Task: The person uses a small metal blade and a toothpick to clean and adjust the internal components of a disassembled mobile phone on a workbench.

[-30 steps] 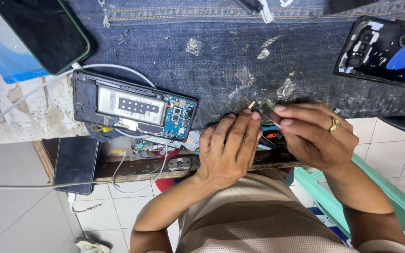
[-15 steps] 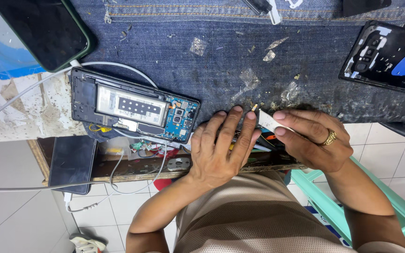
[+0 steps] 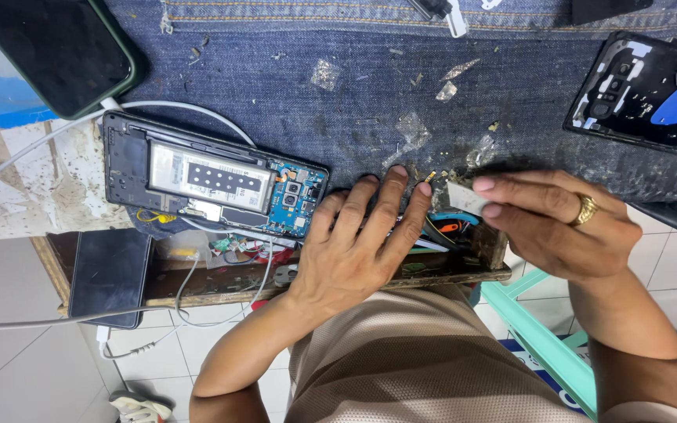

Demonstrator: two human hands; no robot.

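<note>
my left hand lies flat, fingers spread, over an open wooden tray at the tabletop edge; the tray holds orange and blue tools, partly hidden under my palm. my right hand, wearing a gold ring, has its grip pinching a small pale flat piece just above the tray. left of my fingers lies an opened phone with battery and blue circuit board exposed. a black back cover sits far right, a dark phone top left.
</note>
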